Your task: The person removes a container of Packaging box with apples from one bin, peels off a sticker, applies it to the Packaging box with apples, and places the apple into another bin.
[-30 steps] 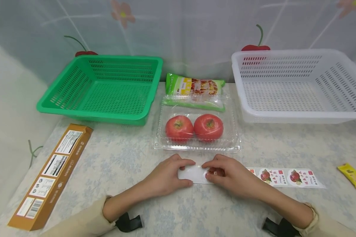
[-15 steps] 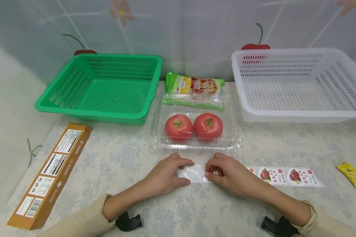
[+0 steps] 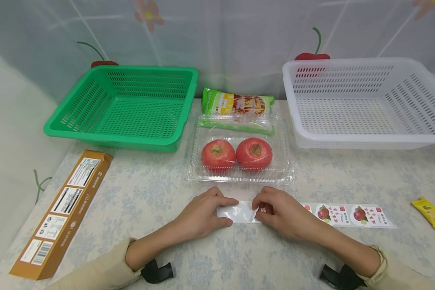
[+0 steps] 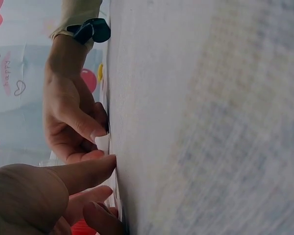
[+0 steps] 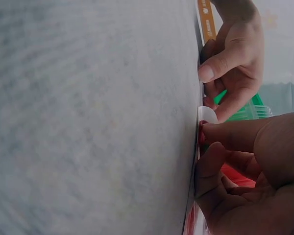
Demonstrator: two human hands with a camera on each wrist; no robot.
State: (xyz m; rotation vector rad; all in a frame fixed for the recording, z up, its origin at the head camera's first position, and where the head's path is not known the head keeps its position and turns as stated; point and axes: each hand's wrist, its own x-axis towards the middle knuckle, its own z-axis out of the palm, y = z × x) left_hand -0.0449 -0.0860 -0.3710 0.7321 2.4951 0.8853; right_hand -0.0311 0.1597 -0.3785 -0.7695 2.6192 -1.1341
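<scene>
A strip of apple-printed stickers (image 3: 333,214) on white backing lies across the table in the head view, in front of the clear container. My left hand (image 3: 204,213) presses its blank left end (image 3: 239,211), thumb near the lower edge and index finger near the upper one. Just to the right, my right hand (image 3: 284,211) pinches a sticker with thumb and index finger. In the right wrist view that sticker's curved white edge (image 5: 207,114) stands up from the strip, with red print by the thumb. My right hand covers the strip's middle in the head view.
Behind the hands, a clear plastic container (image 3: 241,177) holds two red apples (image 3: 254,154), with a green food packet (image 3: 217,101) behind. A green basket (image 3: 121,141) and a white basket (image 3: 366,141) stand at the back. A brown box (image 3: 63,217) lies left, a yellow packet (image 3: 429,213) right.
My right hand has shifted slightly right, turning the sticker's left edge up off the backing. More bare backing shows between the hands. My left hand has stayed nearly still.
</scene>
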